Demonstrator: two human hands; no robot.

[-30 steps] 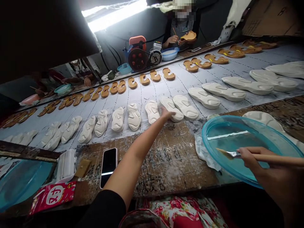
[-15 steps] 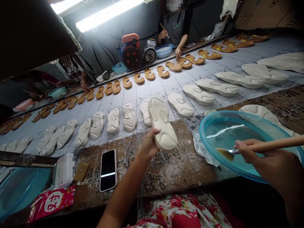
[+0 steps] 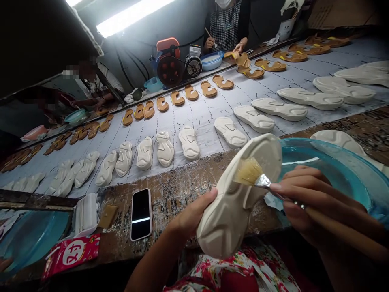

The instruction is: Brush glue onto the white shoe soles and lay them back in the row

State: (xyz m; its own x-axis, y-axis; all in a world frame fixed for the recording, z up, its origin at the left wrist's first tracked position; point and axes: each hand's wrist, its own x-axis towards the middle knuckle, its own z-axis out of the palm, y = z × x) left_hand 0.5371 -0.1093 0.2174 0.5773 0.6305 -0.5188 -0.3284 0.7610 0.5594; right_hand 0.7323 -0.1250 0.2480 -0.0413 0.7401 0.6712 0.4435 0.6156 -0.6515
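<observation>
In the head view my left hand (image 3: 194,213) grips a cream shoe sole (image 3: 226,223) by its side, tilted up in front of me. My right hand (image 3: 316,202) holds a paintbrush (image 3: 267,182) with a wooden handle, and its pale bristles press on the upper part of the sole. Behind that hand stands a turquoise basin (image 3: 361,162) with liquid in it, partly covered by the hand and the sole. More cream soles (image 3: 189,142) lie in a row on the white, line-marked surface (image 3: 206,113) beyond.
Brown insoles (image 3: 209,89) line the far side, where a co-worker (image 3: 227,24) holds a brush and an insole. A phone (image 3: 141,215), a red packet (image 3: 73,253) and a white box (image 3: 86,215) lie at my left. A motor machine (image 3: 170,67) stands at the back.
The brush has gone from the basin to the sole. My left hand has brought the sole nearer and tilted it to the right. The co-worker has lifted an insole.
</observation>
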